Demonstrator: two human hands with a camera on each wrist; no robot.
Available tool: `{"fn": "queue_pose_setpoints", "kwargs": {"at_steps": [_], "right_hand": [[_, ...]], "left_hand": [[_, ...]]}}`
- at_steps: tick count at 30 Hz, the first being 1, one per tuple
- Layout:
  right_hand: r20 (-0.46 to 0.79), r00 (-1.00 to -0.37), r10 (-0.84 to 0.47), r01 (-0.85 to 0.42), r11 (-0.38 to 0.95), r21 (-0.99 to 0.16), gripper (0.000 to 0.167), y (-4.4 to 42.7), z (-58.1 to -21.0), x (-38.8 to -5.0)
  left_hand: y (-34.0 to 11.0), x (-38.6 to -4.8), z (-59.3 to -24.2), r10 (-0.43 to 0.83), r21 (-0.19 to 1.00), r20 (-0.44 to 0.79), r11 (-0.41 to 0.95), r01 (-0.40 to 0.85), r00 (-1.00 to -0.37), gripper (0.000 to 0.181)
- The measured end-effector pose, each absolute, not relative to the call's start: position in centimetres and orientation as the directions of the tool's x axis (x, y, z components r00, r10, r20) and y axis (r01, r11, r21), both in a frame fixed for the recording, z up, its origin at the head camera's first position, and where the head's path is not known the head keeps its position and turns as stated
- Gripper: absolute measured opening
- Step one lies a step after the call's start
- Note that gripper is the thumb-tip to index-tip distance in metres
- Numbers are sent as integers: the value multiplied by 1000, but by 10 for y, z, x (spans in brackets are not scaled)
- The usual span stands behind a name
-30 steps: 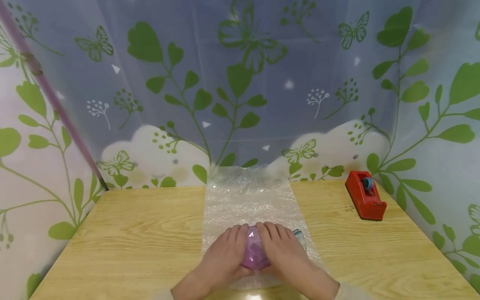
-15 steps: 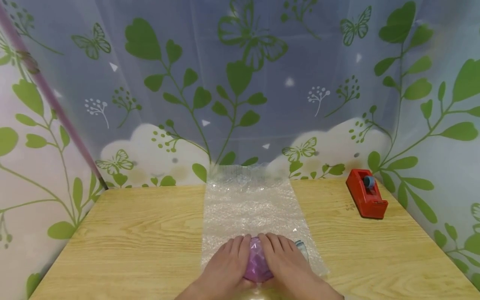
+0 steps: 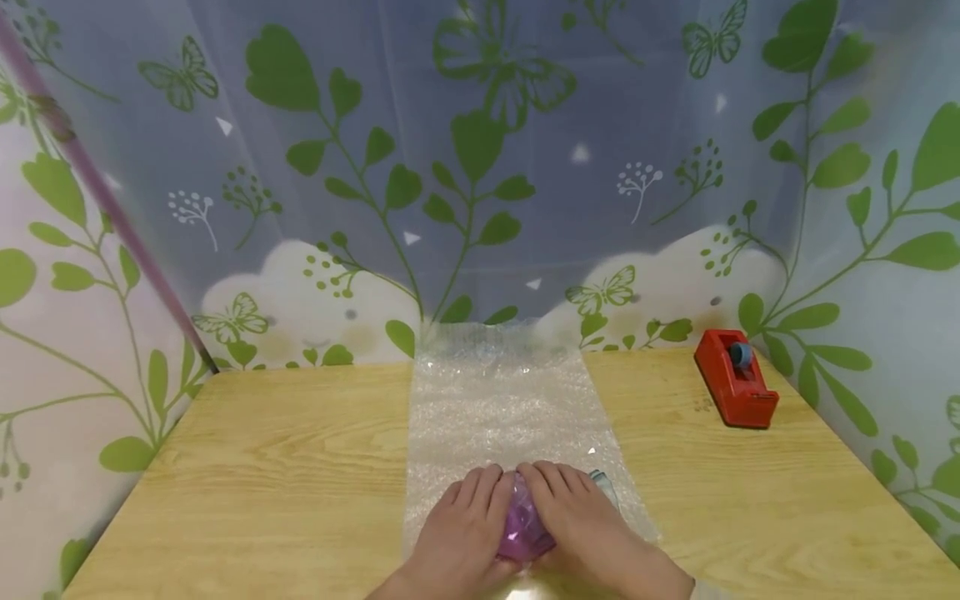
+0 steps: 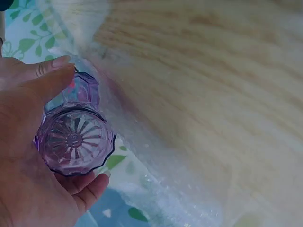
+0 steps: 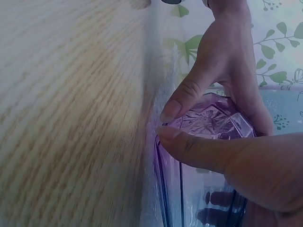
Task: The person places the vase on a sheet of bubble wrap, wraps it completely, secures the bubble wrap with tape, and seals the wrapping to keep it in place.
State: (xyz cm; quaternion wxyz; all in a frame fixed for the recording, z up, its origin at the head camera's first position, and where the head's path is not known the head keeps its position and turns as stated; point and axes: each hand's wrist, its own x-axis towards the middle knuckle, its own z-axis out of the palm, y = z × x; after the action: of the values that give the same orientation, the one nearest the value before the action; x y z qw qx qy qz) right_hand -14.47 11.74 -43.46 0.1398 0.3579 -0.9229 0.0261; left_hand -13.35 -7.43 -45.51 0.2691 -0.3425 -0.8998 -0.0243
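Observation:
A faceted drinking glass [image 3: 525, 527], tinted purple at its base and blue toward its mouth, lies on its side on a sheet of bubble wrap [image 3: 502, 408]. My left hand [image 3: 459, 527] grips its base end, fingers over the top. Beside it, my right hand [image 3: 588, 523] holds the glass farther along, and the bluish rim shows past that hand. The left wrist view shows the starburst-cut base [image 4: 75, 139] inside my curled hand. In the right wrist view both thumbs press the glass near the wrap's edge; whether they also pinch the wrap I cannot tell.
A red tape dispenser [image 3: 738, 387] with a blue roll stands at the back right of the wooden table [image 3: 300, 467]. Behind the table hangs a leaf-patterned curtain [image 3: 495, 167], which the wrap's far end touches. A pink pole [image 3: 135, 225] slants down at the left.
Both hands have brought the glass toward the wrap's near edge and slightly right, keeping their hold. The head view has tilted down a little. The tape dispenser stays in place.

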Motion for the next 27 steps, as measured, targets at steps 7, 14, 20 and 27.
{"fn": "queue_pose_setpoints", "kwargs": {"at_steps": [7,14,20,27], "right_hand": [[230,-750,-621,-651,754,-89,102,118,-428,-152],[207,-767,-608,-638,756,-143,104,116,-425,-153],[188,-765,-615,-643,743,-185,101,119,-426,-154],[210,-750,-627,-661,716,-223,98,121,-429,-153]], "left_hand": [[-72,-137,-451,611,-186,511,765,616,-605,88],[-74,-137,-455,592,-111,492,770,628,-639,101],[-70,-136,-457,575,-75,472,781,620,-668,106],[-67,-135,-457,570,-73,462,788,611,-680,110]]}}
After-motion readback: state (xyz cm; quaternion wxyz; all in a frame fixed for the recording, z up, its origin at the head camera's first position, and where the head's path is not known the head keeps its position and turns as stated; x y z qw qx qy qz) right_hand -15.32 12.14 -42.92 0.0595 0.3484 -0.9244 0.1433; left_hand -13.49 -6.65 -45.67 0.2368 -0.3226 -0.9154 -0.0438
